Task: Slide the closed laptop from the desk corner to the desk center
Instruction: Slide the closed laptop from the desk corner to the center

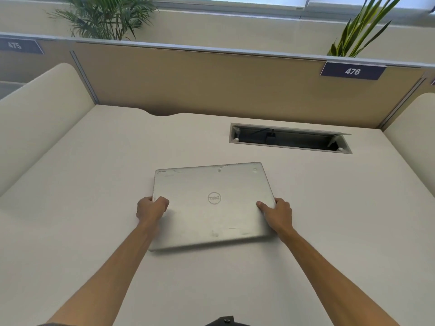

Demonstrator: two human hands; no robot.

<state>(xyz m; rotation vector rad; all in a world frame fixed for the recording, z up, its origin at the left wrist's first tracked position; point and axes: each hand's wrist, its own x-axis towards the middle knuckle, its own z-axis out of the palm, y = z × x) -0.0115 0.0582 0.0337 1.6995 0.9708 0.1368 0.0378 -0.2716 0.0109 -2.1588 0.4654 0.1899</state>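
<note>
A closed silver laptop [211,203] with a round logo on its lid lies flat near the middle of the cream desk [94,172], turned slightly askew. My left hand [150,208] grips its left edge, thumb on the lid. My right hand [277,214] grips its right edge, thumb on the lid as well. Both forearms reach in from the bottom of the view.
An open cable hatch [289,138] is sunk into the desk behind and right of the laptop. A tan partition [211,85] with a "476" label [352,71] closes the back. Cream side panels [35,114] stand left and right. Plants [103,17] rise behind the partition.
</note>
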